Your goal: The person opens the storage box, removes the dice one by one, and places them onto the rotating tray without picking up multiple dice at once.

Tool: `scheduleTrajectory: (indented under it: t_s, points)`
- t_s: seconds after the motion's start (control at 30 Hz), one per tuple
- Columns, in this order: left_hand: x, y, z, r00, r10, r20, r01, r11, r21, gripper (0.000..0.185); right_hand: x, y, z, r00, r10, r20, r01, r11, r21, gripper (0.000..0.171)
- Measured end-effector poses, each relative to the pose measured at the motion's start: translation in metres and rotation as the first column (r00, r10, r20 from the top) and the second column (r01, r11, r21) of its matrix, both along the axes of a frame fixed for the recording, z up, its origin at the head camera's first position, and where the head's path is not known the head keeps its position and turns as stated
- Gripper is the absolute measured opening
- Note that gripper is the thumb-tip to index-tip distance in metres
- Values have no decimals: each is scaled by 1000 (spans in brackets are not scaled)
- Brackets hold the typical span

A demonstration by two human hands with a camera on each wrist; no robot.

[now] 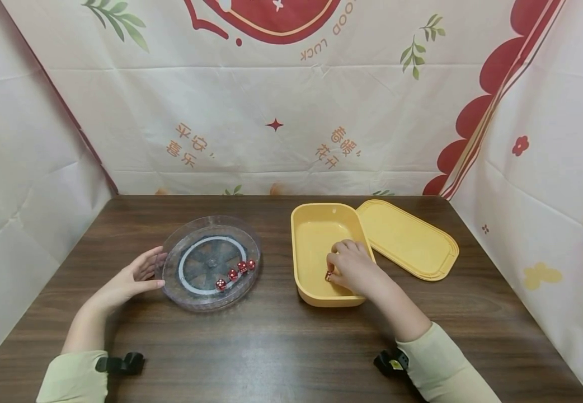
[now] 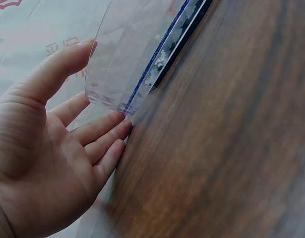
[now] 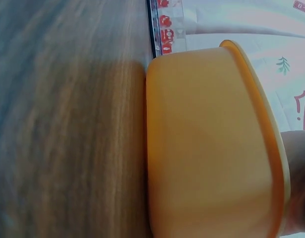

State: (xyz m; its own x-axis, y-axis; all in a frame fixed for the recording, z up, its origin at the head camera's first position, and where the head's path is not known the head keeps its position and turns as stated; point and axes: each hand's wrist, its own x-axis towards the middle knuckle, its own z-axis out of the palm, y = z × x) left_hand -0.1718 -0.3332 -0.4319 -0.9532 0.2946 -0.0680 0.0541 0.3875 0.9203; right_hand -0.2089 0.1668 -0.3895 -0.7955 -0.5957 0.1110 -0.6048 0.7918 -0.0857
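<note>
A clear round tray (image 1: 210,263) lies on the dark wooden table (image 1: 271,347) and holds several red dice (image 1: 233,274) along its near right side. My left hand (image 1: 135,280) rests against the tray's left rim with straight fingers; in the left wrist view the thumb (image 2: 63,64) and fingers (image 2: 100,129) touch the clear rim (image 2: 127,59). My right hand (image 1: 352,267) reaches into a yellow box (image 1: 314,235) and pinches a red die (image 1: 329,275) at its fingertips. In the right wrist view only the box's outer wall (image 3: 207,144) shows.
The box's yellow lid (image 1: 408,238) lies flat just right of the box. Printed cloth walls (image 1: 281,112) close in the table at the back and on both sides. Black wrist mounts (image 1: 120,364) sit near the front edge.
</note>
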Motion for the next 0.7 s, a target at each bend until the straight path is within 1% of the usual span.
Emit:
scheduleTrajectory:
  t_s: [0.13,0.43,0.7]
  points:
    - [0,0,0,1000,0,-6,0,1000,3,80,0,0,-1,1000,-2,1,2,1000,4,21]
    - [1,1,-2,1000,-11,-27,12,999,42,80,-1,-3,-3,999,-19,39,19,1000,12,17]
    - [0,1,0,1000,-14,-22,15,999,48,81,0,-3,-3,999,-11,34,11,1000,9,18]
